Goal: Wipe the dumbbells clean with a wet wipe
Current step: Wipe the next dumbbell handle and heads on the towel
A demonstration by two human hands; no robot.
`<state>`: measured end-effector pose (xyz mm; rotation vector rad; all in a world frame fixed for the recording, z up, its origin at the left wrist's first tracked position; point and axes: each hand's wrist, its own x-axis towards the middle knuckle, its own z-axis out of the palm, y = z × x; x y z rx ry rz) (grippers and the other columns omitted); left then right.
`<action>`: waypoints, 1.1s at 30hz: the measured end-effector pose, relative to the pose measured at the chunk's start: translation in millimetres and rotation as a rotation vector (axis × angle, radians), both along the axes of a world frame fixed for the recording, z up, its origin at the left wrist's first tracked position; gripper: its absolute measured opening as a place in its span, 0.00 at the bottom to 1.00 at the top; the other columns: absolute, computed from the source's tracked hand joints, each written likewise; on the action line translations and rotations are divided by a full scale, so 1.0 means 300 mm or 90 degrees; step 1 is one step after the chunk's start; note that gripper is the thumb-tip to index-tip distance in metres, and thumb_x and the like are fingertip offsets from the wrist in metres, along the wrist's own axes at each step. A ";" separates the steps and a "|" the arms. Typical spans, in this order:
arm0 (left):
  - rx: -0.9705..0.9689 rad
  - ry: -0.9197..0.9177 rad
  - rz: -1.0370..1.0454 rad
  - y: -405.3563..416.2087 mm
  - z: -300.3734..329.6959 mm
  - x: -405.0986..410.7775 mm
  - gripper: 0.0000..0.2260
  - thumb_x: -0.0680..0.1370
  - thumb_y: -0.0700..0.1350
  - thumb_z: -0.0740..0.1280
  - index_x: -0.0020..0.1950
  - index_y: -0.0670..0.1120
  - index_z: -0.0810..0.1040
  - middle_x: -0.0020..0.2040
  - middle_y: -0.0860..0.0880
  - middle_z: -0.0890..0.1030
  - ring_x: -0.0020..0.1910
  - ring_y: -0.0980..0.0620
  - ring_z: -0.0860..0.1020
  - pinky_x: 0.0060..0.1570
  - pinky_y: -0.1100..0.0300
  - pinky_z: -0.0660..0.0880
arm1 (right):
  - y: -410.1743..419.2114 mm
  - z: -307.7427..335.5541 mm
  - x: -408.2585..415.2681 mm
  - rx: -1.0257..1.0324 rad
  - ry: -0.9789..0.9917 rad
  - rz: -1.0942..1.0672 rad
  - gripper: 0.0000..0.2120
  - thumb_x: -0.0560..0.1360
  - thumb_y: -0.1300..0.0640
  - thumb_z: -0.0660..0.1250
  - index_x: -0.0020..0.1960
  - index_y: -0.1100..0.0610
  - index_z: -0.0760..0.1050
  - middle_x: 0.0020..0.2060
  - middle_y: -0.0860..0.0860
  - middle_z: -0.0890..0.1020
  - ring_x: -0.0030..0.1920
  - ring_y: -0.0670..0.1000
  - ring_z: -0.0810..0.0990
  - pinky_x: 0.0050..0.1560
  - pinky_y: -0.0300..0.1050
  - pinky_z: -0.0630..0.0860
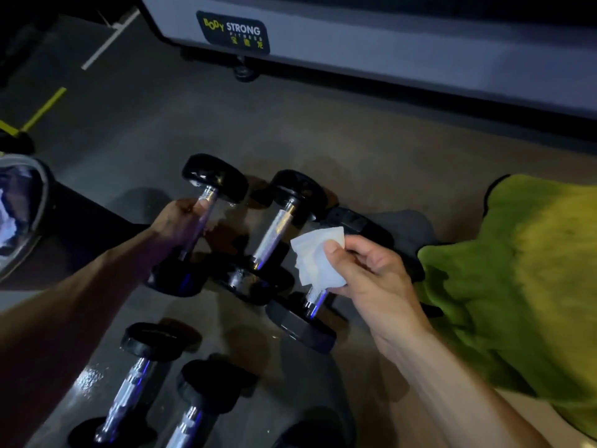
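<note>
Several black dumbbells with chrome handles lie on the grey floor. My left hand (181, 223) grips the chrome handle of the leftmost dumbbell (214, 177) in the far row. Beside it lies a second dumbbell (274, 232), untouched. My right hand (365, 270) pinches a folded white wet wipe (318, 257) just above the handle of a third dumbbell (300, 321), whose handle is mostly hidden by the wipe. Two more dumbbells (132, 386) (193, 412) lie near the bottom edge.
A grey machine base (387, 50) with a "Body Strong" label stands at the back on small feet. My green-clad leg (523, 270) fills the right side. An open grey bag (22, 208) sits at the left edge. Yellow and white floor lines run at top left.
</note>
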<state>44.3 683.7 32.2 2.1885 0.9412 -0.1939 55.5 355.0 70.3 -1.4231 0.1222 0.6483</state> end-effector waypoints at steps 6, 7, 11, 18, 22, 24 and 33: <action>-0.115 -0.193 -0.049 -0.133 0.254 -0.095 0.23 0.85 0.56 0.64 0.43 0.37 0.77 0.31 0.45 0.78 0.26 0.54 0.75 0.29 0.63 0.70 | -0.038 0.171 -0.025 0.074 -0.050 0.001 0.08 0.81 0.56 0.68 0.54 0.57 0.85 0.48 0.63 0.86 0.47 0.55 0.86 0.52 0.55 0.84; -0.138 -0.242 -0.064 -0.182 0.309 -0.099 0.21 0.84 0.56 0.64 0.45 0.39 0.77 0.34 0.45 0.80 0.30 0.53 0.78 0.32 0.62 0.73 | -0.053 0.205 -0.029 0.088 -0.066 -0.008 0.09 0.81 0.56 0.67 0.55 0.59 0.84 0.49 0.64 0.86 0.48 0.56 0.86 0.54 0.58 0.83; -0.194 -0.405 -0.117 -0.434 0.553 -0.048 0.13 0.87 0.50 0.61 0.53 0.44 0.81 0.39 0.52 0.84 0.38 0.55 0.82 0.41 0.59 0.79 | -0.164 0.340 -0.032 0.097 -0.150 -0.083 0.11 0.81 0.56 0.66 0.59 0.59 0.82 0.51 0.57 0.88 0.54 0.58 0.87 0.56 0.54 0.84; -0.431 -0.573 -0.219 -0.900 0.818 0.075 0.13 0.88 0.45 0.59 0.57 0.37 0.78 0.40 0.48 0.84 0.37 0.54 0.83 0.42 0.60 0.81 | -0.522 0.500 -0.037 0.047 -0.292 -0.307 0.09 0.81 0.55 0.67 0.47 0.54 0.85 0.41 0.52 0.88 0.39 0.50 0.87 0.38 0.45 0.84; -0.490 -0.551 -0.238 -1.130 0.845 0.139 0.11 0.88 0.45 0.61 0.56 0.39 0.78 0.39 0.49 0.85 0.34 0.54 0.83 0.35 0.61 0.79 | -0.687 0.501 -0.057 -0.025 -0.311 -0.393 0.09 0.82 0.54 0.66 0.51 0.55 0.84 0.44 0.54 0.88 0.42 0.55 0.87 0.43 0.49 0.84; -0.518 -0.529 -0.235 -1.227 0.823 0.157 0.10 0.87 0.45 0.62 0.55 0.39 0.78 0.39 0.48 0.85 0.34 0.54 0.83 0.36 0.61 0.80 | -0.745 0.489 -0.065 -0.069 -0.326 -0.421 0.08 0.82 0.53 0.68 0.50 0.54 0.84 0.43 0.52 0.88 0.44 0.54 0.86 0.49 0.57 0.82; -0.526 -0.466 -0.261 -1.357 0.737 0.135 0.05 0.84 0.43 0.68 0.56 0.43 0.79 0.47 0.43 0.87 0.43 0.49 0.86 0.50 0.53 0.84 | -0.863 0.461 -0.082 -0.153 -0.405 -0.427 0.08 0.80 0.49 0.70 0.55 0.51 0.84 0.49 0.52 0.88 0.53 0.58 0.86 0.59 0.65 0.81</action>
